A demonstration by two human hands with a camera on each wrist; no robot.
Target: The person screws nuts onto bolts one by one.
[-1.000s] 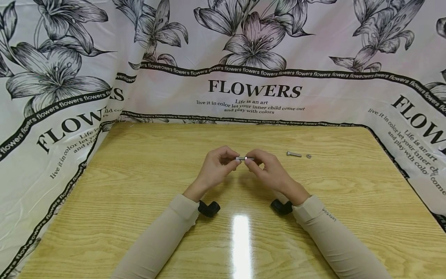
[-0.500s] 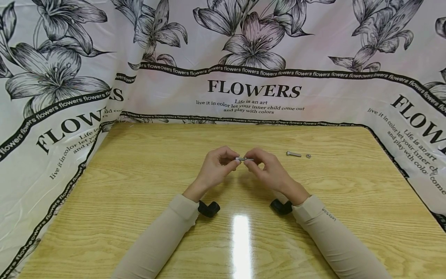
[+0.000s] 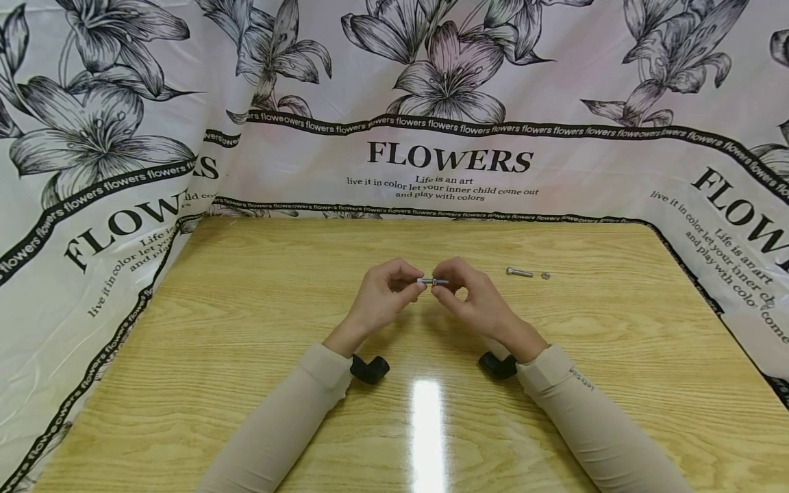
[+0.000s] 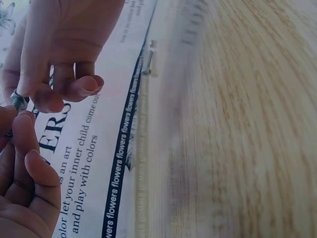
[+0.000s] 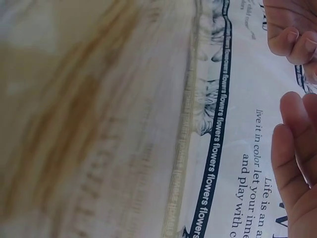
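Observation:
A small metal bolt point(image 3: 427, 281) lies level between the two hands, above the table. My left hand point(image 3: 383, 293) pinches its head end between thumb and fingertips. A nut point(image 3: 435, 282) sits around the bolt's shank, and my right hand point(image 3: 473, 296) has thumb and index finger at it. The left wrist view shows the threaded bolt point(image 4: 19, 102) at its left edge, partly covered by fingertips. In the right wrist view the left hand point(image 5: 294, 37) and right hand point(image 5: 299, 153) appear at the edge, while the bolt is out of sight.
A second bolt point(image 3: 520, 272) and a loose nut point(image 3: 545, 276) lie on the wooden table point(image 3: 277, 274), beyond the right hand. Flower-printed cloth point(image 3: 296, 157) hangs along the back and both sides. Black wrist mounts point(image 3: 370, 370) show beneath the cuffs.
The right thumb and index finger shift slightly at the nut, the index finger rising a little, so more of the nut shows. The left hand stays in place.

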